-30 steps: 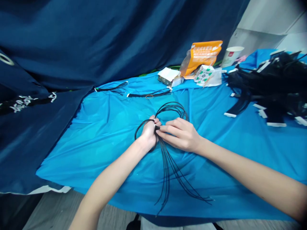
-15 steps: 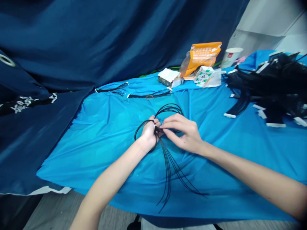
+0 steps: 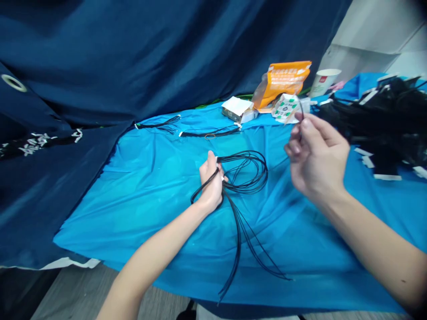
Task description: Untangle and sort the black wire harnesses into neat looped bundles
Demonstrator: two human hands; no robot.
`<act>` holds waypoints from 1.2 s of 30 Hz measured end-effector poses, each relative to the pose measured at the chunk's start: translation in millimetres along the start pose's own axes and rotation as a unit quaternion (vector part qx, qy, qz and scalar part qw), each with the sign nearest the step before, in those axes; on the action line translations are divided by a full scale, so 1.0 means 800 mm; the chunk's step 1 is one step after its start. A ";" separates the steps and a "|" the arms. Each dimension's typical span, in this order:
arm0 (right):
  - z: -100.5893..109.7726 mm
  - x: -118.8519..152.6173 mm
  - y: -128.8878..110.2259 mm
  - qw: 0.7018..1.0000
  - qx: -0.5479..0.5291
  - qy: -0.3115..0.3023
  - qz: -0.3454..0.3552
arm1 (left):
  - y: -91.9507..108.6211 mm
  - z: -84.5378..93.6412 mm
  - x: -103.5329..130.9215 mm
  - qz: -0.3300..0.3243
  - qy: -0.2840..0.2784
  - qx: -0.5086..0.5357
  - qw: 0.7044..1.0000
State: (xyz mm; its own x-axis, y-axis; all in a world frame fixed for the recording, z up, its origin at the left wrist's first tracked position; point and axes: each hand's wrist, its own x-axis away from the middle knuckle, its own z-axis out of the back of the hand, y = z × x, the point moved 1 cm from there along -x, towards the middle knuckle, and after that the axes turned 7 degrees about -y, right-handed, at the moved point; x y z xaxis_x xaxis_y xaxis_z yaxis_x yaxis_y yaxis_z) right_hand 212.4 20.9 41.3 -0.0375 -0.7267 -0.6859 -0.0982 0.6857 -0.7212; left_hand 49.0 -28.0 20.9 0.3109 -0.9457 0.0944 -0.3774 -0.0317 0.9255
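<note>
My left hand (image 3: 213, 184) is closed around a bundle of thin black wires (image 3: 256, 189) with small white connectors at the grip. The wires loop out to the right of the hand, and loose ends hang down toward the front of the blue cloth. Raised well to the right, my right hand (image 3: 315, 153) pinches a thin black wire (image 3: 302, 108) between thumb and fingers. Its upper end sticks up above the fingertips, blurred; I cannot see whether it joins the bundle.
A blue cloth (image 3: 133, 213) covers the table. Two black wire bundles (image 3: 210, 132) lie at the back, with a rubber band (image 3: 210, 136). Behind are a small box (image 3: 238, 109), an orange pouch (image 3: 287, 82) and a paper cup (image 3: 325, 82). Connectored black cables (image 3: 383, 120) pile at right.
My right hand has moved away from the bundle, up and to the right, with a thin black wire in its pinch. My left hand stays in place, holding the bundle.
</note>
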 end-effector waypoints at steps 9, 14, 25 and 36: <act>-0.042 0.045 -0.036 0.908 0.269 -0.172 0.271 | -0.006 0.002 0.000 -0.085 -0.009 -0.047 0.995; -0.046 0.050 -0.025 0.900 0.293 -0.188 0.263 | -0.006 0.001 0.002 -0.082 -0.004 -0.041 0.996; -0.048 0.052 -0.027 0.904 0.295 -0.176 0.255 | -0.008 0.002 0.004 -0.110 -0.017 -0.074 0.991; -0.050 0.053 -0.027 0.904 0.297 -0.168 0.256 | -0.011 0.002 0.003 -0.122 -0.029 -0.090 0.988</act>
State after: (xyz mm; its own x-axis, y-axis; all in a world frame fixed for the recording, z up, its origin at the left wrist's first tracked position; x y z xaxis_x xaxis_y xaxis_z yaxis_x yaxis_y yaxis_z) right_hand 173.1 -26.2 31.6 0.3879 -0.3237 -0.8630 0.4020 0.9020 -0.1577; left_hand 51.4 -30.9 12.6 0.3214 -0.9341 -0.1552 -0.1354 -0.2076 0.9688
